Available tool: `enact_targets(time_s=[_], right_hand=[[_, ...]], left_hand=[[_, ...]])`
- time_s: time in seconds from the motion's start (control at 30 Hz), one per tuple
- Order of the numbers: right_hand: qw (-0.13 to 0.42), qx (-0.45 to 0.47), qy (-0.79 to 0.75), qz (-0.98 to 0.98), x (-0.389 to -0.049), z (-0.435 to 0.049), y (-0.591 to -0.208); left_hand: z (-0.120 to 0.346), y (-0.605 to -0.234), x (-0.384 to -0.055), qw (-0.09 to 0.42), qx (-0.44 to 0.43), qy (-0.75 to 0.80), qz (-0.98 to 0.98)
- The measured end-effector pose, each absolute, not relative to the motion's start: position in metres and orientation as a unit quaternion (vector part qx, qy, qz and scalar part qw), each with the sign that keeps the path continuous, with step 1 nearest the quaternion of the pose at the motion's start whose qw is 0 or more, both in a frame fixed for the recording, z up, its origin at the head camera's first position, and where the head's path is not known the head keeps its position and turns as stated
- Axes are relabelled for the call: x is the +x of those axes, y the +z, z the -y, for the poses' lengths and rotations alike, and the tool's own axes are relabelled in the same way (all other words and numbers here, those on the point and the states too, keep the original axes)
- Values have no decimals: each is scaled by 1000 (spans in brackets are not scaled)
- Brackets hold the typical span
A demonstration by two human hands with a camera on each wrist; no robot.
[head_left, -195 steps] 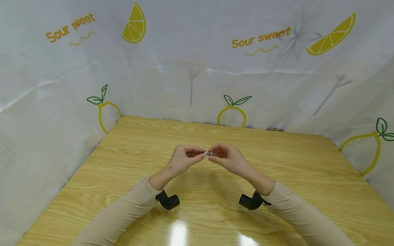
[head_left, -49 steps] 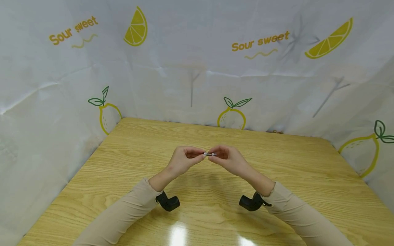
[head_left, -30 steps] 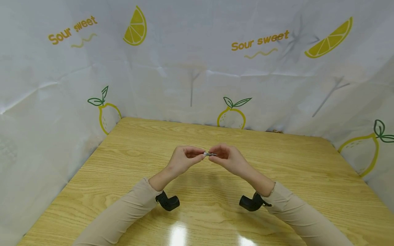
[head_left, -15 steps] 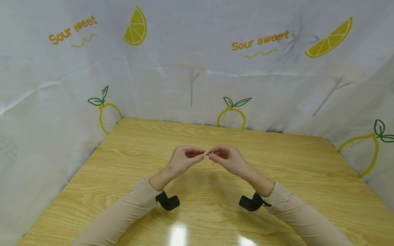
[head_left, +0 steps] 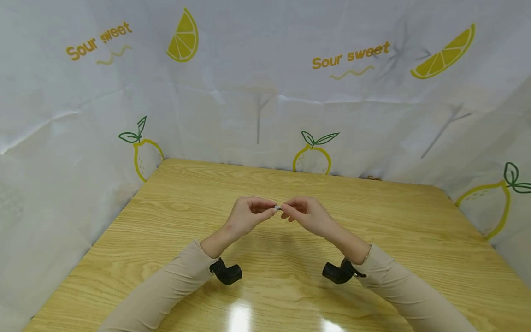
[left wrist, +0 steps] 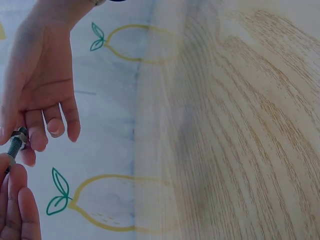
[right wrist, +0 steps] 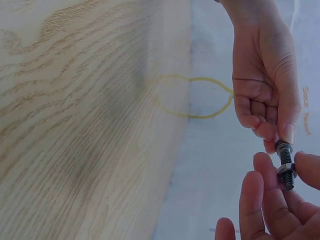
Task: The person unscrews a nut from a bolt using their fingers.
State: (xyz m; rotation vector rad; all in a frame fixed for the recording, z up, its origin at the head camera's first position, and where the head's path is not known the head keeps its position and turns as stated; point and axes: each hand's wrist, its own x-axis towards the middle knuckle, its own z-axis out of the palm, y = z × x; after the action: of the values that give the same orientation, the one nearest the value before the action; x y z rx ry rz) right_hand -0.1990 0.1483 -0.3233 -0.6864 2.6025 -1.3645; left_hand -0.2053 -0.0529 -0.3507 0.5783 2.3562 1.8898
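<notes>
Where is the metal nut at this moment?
In the right wrist view, the nut is at lower right, around the bolt near its free end, beside the thumb of the right hand.

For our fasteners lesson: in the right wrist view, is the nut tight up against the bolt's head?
No, the bolt shows bare thread between the nut and the head end that the left hand pinches.

White backdrop cloth (head_left: pixel 232 55) has orange "Sour sweet" lettering (head_left: pixel 351 55) on it, twice up high — plus a cut-off orange scrap (head_left: pixel 374 177) lower down.
</notes>
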Motion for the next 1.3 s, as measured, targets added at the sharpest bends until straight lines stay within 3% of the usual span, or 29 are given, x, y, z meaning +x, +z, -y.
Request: enact_targets(time_s=[0.27, 0.57, 0.87, 1.3], right_hand=[[40, -231, -460, -856, -199, -148, -323], [69, -224, -448, -863, -198, -150, -324], [47, -220, -458, -860, -198, -149, -323], [62, -213, -443, -868, -198, -152, -322]], left_hand=[[52, -351, -205, 36, 184, 617, -764], [53, -351, -205, 35, 188, 614, -765], [53, -351, -205, 38, 184, 619, -763], [53, -351, -205, 34, 184, 618, -763]])
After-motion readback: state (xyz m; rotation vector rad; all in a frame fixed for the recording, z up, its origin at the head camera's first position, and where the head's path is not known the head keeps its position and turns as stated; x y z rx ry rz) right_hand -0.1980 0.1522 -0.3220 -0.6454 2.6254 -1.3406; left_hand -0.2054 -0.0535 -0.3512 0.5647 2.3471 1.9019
